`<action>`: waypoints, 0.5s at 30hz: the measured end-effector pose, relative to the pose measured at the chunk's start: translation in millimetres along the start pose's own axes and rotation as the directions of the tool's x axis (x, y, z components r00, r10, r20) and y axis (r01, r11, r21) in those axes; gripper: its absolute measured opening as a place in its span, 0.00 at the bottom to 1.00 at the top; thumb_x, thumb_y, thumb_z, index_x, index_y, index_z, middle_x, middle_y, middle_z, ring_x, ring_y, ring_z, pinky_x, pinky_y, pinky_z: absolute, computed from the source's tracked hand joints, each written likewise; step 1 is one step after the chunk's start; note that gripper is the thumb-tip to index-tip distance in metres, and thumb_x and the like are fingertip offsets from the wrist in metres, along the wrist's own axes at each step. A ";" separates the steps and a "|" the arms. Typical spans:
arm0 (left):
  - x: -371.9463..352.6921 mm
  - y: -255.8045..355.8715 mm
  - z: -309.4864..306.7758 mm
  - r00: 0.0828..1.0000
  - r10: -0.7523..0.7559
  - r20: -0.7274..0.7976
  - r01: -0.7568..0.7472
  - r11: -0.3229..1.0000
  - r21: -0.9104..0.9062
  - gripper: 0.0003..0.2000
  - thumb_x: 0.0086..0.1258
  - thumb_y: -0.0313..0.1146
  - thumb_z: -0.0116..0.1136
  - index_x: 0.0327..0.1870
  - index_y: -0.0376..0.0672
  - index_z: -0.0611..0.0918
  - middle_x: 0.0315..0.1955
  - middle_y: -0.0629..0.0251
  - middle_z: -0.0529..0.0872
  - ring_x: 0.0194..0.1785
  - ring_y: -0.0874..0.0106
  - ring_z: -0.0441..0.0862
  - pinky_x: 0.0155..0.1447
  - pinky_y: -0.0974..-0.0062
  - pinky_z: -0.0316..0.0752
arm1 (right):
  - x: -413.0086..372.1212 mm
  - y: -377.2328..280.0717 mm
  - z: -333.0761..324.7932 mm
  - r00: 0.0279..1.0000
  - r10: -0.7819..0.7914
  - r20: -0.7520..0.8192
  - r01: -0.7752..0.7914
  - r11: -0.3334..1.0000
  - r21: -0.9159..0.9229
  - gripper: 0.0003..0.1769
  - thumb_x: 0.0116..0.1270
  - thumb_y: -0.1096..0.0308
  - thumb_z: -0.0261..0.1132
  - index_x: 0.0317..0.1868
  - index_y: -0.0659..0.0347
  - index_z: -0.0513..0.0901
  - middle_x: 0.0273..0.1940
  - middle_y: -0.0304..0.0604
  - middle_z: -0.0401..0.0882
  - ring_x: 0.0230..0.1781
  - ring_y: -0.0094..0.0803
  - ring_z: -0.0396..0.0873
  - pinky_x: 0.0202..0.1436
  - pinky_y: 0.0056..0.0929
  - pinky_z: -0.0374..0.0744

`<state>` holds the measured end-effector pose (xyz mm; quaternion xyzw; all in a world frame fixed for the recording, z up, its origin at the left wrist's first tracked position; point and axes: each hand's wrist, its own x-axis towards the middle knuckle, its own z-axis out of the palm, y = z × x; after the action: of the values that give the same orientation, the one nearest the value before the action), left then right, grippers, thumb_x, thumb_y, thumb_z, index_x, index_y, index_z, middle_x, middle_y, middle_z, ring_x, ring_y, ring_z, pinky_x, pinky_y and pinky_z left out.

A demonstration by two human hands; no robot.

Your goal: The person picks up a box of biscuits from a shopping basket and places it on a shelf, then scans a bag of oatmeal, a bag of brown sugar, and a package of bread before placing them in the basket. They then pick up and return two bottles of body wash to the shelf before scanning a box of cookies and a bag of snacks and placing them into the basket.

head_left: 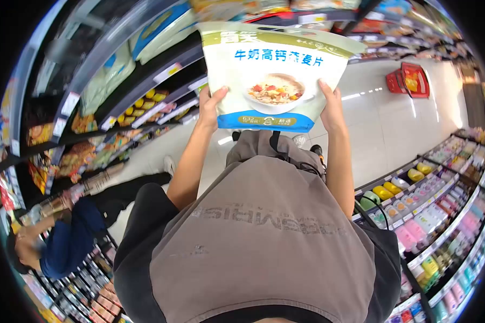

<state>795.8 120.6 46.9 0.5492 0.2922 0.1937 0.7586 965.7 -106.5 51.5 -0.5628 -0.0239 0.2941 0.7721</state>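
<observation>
Bag [277, 64] of oat flakes hangs between the hands, its front facing the person. Left hand [210, 110] and right hand [331, 110] each clamp a lower side edge, thumbs on the front. The step looks like holding it up to read. Moving it likely calls for firm grips on both sides, since it looks soft. A red basket [409, 79] stands well beyond the right hand.

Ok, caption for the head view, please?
Left hand and right hand hold a cereal bag between shelves; red basket on the floor.
</observation>
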 end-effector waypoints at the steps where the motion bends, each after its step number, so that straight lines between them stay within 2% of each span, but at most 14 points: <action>1: 1.2 -5.3 24.5 1.000 -0.006 -0.030 0.004 0.997 -0.074 0.24 0.56 0.41 0.62 0.48 0.31 0.76 0.38 0.58 0.82 0.40 0.71 0.79 0.47 0.76 0.73 | -6.0 -14.1 -21.8 0.997 -0.034 -0.063 0.035 0.999 0.021 0.30 0.63 0.60 0.63 0.59 0.71 0.67 0.52 0.50 0.76 0.52 0.33 0.74 0.56 0.31 0.71; 2: 2.3 -9.2 45.1 0.999 0.014 0.049 -0.009 0.995 -0.104 0.23 0.57 0.40 0.61 0.49 0.32 0.75 0.40 0.57 0.82 0.42 0.69 0.81 0.49 0.73 0.75 | -10.2 -25.1 -47.5 0.994 -0.060 -0.093 0.064 0.997 0.039 0.30 0.63 0.60 0.63 0.59 0.71 0.67 0.52 0.50 0.76 0.52 0.33 0.74 0.56 0.31 0.71; 4: 6.4 -14.4 74.7 0.994 0.019 0.108 -0.004 0.990 -0.140 0.25 0.58 0.41 0.61 0.52 0.32 0.74 0.42 0.56 0.81 0.44 0.68 0.81 0.50 0.72 0.75 | -17.3 -39.2 -87.2 0.980 -0.195 0.040 0.190 0.976 0.110 0.31 0.65 0.56 0.60 0.60 0.71 0.65 0.51 0.50 0.76 0.52 0.33 0.75 0.56 0.31 0.71; 6: 5.8 -23.2 115.4 0.991 0.038 0.129 -0.012 0.981 -0.194 0.27 0.59 0.42 0.60 0.54 0.31 0.72 0.44 0.54 0.81 0.45 0.66 0.81 0.51 0.71 0.76 | -29.7 -62.7 -129.1 0.968 -0.249 0.039 0.240 0.958 0.156 0.33 0.66 0.54 0.59 0.61 0.71 0.64 0.51 0.51 0.76 0.51 0.33 0.75 0.56 0.31 0.71; 7: 5.9 -28.8 130.3 0.981 0.015 0.193 0.032 0.970 -0.239 0.29 0.60 0.43 0.60 0.58 0.32 0.69 0.48 0.53 0.79 0.49 0.64 0.80 0.54 0.68 0.75 | -37.9 -70.4 -145.0 0.959 -0.277 0.052 0.262 0.944 0.199 0.34 0.66 0.52 0.58 0.61 0.71 0.64 0.51 0.52 0.76 0.50 0.33 0.75 0.56 0.30 0.71; 8: 3.1 -33.7 142.9 0.968 -0.005 0.251 0.077 0.957 -0.279 0.32 0.61 0.45 0.59 0.61 0.32 0.66 0.51 0.52 0.78 0.52 0.62 0.79 0.57 0.66 0.74 | -45.7 -82.7 -152.1 0.947 -0.320 0.027 0.313 0.939 0.144 0.39 0.64 0.46 0.59 0.62 0.71 0.63 0.51 0.53 0.76 0.48 0.34 0.76 0.54 0.31 0.72; 9: -1.5 -35.4 155.9 0.970 -0.003 0.242 0.073 0.957 -0.280 0.32 0.61 0.45 0.59 0.61 0.32 0.66 0.51 0.52 0.78 0.52 0.62 0.79 0.57 0.66 0.74 | -51.7 -93.6 -161.0 0.948 -0.316 0.035 0.308 0.940 0.146 0.39 0.64 0.46 0.59 0.62 0.71 0.63 0.51 0.53 0.76 0.48 0.34 0.76 0.54 0.31 0.72; 11: -2.6 -30.9 173.7 0.941 -0.007 0.340 0.132 0.929 -0.347 0.37 0.62 0.52 0.58 0.65 0.36 0.63 0.59 0.51 0.72 0.60 0.57 0.72 0.65 0.60 0.66 | -50.8 -112.1 -169.8 0.909 -0.409 0.083 0.407 0.913 0.039 0.44 0.60 0.40 0.60 0.62 0.71 0.62 0.51 0.54 0.76 0.48 0.35 0.77 0.53 0.31 0.72; 13: -5.6 -30.2 189.6 0.936 -0.028 0.351 0.162 0.919 -0.359 0.37 0.62 0.54 0.56 0.65 0.37 0.63 0.60 0.52 0.71 0.62 0.57 0.70 0.66 0.58 0.65 | -45.0 -137.4 -182.4 0.884 -0.448 0.135 0.447 0.894 0.043 0.46 0.59 0.38 0.59 0.63 0.71 0.62 0.51 0.55 0.76 0.48 0.35 0.77 0.53 0.31 0.72; 15: -4.2 -34.8 202.5 0.932 -0.074 0.356 0.285 0.758 -0.587 0.36 0.63 0.52 0.55 0.66 0.37 0.62 0.61 0.52 0.70 0.63 0.57 0.69 0.67 0.59 0.64 | -36.9 -152.5 -191.1 0.857 -0.479 0.192 0.482 0.876 0.032 0.48 0.58 0.36 0.59 0.63 0.71 0.61 0.51 0.56 0.75 0.48 0.36 0.77 0.52 0.31 0.72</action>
<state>924.6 -39.0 60.7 0.2565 0.1392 0.1165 0.9493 1070.6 -317.2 127.2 -0.5144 -0.2413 0.1456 0.8099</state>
